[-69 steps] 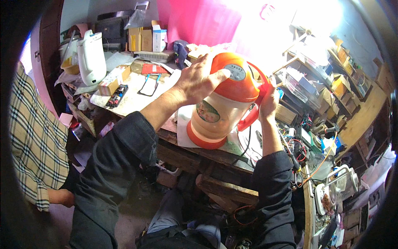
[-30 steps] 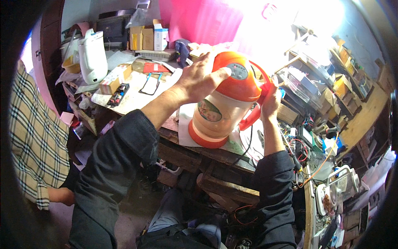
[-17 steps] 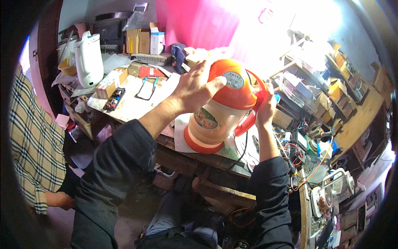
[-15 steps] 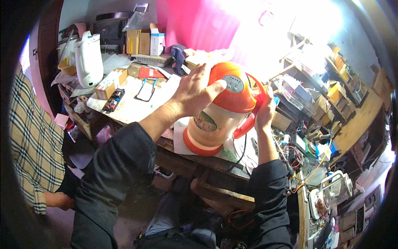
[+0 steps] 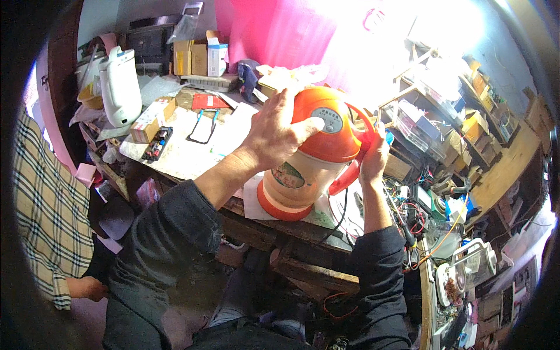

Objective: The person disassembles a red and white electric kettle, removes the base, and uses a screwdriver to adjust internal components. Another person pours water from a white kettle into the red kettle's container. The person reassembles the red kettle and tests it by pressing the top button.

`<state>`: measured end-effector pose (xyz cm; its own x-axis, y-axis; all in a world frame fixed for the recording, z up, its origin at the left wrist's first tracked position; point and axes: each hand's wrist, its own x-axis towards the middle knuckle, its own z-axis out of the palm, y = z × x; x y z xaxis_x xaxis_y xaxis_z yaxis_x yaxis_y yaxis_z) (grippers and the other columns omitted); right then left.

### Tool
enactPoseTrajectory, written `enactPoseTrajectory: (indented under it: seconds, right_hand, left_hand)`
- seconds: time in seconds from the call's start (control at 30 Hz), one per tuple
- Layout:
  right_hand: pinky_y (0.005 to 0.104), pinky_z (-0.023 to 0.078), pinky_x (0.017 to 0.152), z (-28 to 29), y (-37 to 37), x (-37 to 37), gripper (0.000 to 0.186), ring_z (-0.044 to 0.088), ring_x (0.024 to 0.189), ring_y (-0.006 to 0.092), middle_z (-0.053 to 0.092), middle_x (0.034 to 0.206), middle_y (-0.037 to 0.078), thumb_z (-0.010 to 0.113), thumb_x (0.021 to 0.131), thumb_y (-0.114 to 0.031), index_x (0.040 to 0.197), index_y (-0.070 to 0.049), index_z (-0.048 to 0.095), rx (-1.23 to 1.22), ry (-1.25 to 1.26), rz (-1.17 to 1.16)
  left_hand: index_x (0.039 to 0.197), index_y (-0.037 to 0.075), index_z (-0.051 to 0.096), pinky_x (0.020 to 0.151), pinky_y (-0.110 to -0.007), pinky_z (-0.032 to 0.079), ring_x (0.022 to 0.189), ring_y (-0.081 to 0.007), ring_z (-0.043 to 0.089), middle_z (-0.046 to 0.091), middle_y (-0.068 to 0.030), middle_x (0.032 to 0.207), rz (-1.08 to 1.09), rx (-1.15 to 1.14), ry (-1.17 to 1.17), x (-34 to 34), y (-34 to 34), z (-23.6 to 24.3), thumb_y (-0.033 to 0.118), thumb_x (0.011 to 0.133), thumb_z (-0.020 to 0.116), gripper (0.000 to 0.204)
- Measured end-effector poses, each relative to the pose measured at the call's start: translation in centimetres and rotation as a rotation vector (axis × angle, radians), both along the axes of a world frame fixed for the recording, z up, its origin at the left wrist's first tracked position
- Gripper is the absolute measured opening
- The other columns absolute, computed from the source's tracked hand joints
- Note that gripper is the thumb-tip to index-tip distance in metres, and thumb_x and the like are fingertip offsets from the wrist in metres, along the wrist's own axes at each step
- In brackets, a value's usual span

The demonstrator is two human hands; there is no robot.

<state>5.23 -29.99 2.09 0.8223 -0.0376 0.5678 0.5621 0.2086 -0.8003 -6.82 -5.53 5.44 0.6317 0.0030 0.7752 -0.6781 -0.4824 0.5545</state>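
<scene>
An orange-topped appliance [image 5: 291, 189] with a pale translucent body and an oval picture label stands upright on white paper [image 5: 254, 204] at the bench's front. My left hand [image 5: 274, 131] grips the left side of its orange lid [image 5: 341, 143], the thumb resting at the grey oval button panel [image 5: 328, 119] on top. At the right side, my right hand [image 5: 373, 151] is closed round the red-orange handle [image 5: 350, 178]. A black cord [image 5: 344, 207] hangs below the handle.
A white kettle [image 5: 119, 87], small boxes [image 5: 198, 57], a black device [image 5: 156, 144] and a blue-black frame [image 5: 204, 125] occupy the bench. Wires and tools [image 5: 414, 213] crowd the right, below shelves [image 5: 466, 111]. A person in a checked shirt [image 5: 49, 210] is at the left.
The whole view has shifted a little left and down. Both my hands keep the same hold on the appliance, with the left thumb still at the panel.
</scene>
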Motion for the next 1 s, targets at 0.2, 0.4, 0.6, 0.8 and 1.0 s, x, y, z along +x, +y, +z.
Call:
enactPoseTrajectory:
  seconds: [0.2,0.4,0.6,0.8,1.0]
  right_hand:
    - [0.0311,0.054,0.062,-0.4,-0.2,0.8,0.06,0.067,0.064,0.0175,0.069,0.076,0.008,0.048,0.104,-0.057,0.086,-0.004,0.067,-0.036,-0.038,-0.068]
    - [0.0295,0.054,0.068,-0.6,-0.5,1.0,0.056,0.067,0.072,0.015,0.069,0.084,0.005,0.051,0.102,-0.061,0.099,-0.007,0.065,-0.066,-0.063,-0.025]
    - [0.03,0.055,0.066,-0.3,-0.3,0.6,0.057,0.067,0.069,0.0157,0.07,0.083,0.006,0.05,0.102,-0.06,0.097,-0.006,0.066,-0.04,0.024,0.006]
    - [0.0284,0.052,0.06,-0.1,0.0,0.4,0.053,0.065,0.064,0.0141,0.068,0.079,0.003,0.051,0.102,-0.058,0.094,-0.008,0.067,-0.034,-0.031,-0.03]
    - [0.0317,0.054,0.063,0.3,0.7,-0.1,0.065,0.066,0.06,0.0191,0.069,0.07,0.01,0.048,0.103,-0.056,0.078,0.0,0.07,0.012,-0.009,-0.078]
  left_hand:
    - [0.148,0.003,0.045,0.121,-0.044,0.033,0.141,-0.0361,0.046,0.047,-0.0214,0.152,-0.04,-0.022,0.041,-1.0,0.4,-0.1,0.039,0.093,0.066,0.069]
    - [0.149,0.006,0.043,0.119,-0.046,0.034,0.141,-0.0409,0.046,0.049,-0.0242,0.15,0.04,0.027,-0.03,-0.1,0.6,-0.9,0.035,0.101,0.051,0.057]
    - [0.152,0.011,0.042,0.12,-0.045,0.033,0.144,-0.039,0.044,0.047,-0.0197,0.154,0.01,0.029,-0.094,-0.2,0.6,-1.1,0.034,0.1,0.05,0.057]
    - [0.153,0.014,0.042,0.121,-0.045,0.033,0.144,-0.0379,0.044,0.046,-0.0183,0.155,0.039,0.031,-0.01,-0.4,0.5,-0.8,0.035,0.1,0.05,0.057]
    - [0.152,0.013,0.044,0.12,-0.045,0.034,0.143,-0.0373,0.046,0.048,-0.0197,0.153,0.107,0.014,0.071,-0.3,0.2,-0.3,0.043,0.095,0.059,0.066]
